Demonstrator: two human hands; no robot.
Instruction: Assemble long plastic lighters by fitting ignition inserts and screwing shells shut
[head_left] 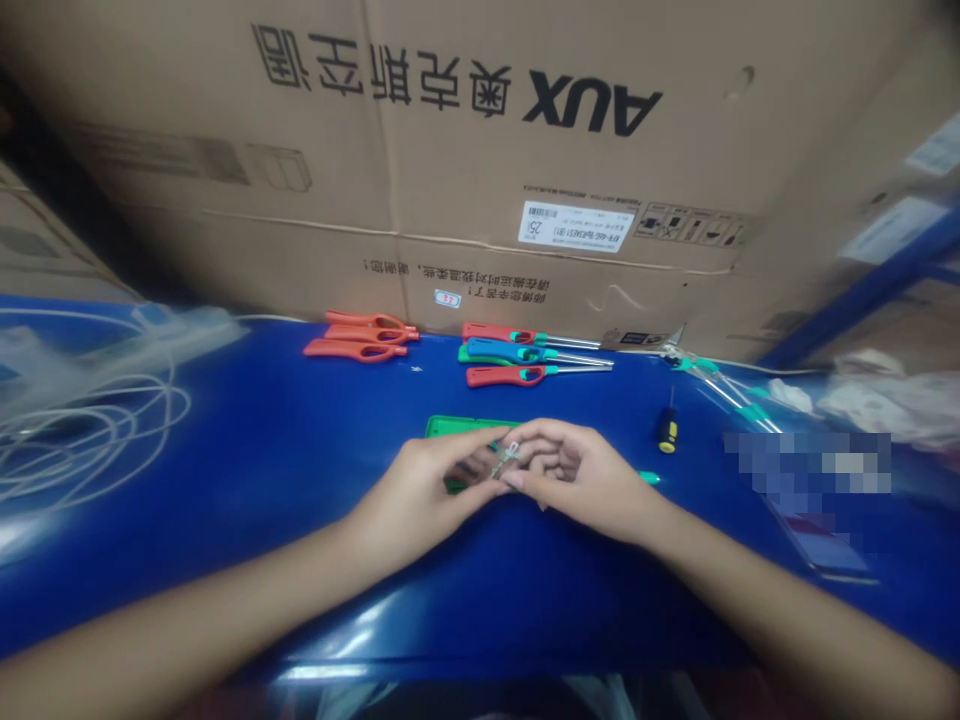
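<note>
My left hand (431, 490) and my right hand (592, 480) meet over the middle of the blue table. Between their fingertips is a small, partly clear lighter part (505, 460) with a pale tip; both hands pinch it, and its finer details are blurred. Behind and beneath the hands lies a green lighter casing (450, 426), mostly covered by them. A teal tip (649, 478) pokes out past my right wrist; the rest of that piece is hidden.
Orange lighter casings (360, 350) lie at the back left. Beside them are red and blue long-nosed lighters (506, 376). A yellow-black screwdriver (667, 430), metal lighter tubes (724, 385) and a phone (825, 545) are on the right. White tubing (112, 480) coils left; a cardboard box (450, 200) stands behind.
</note>
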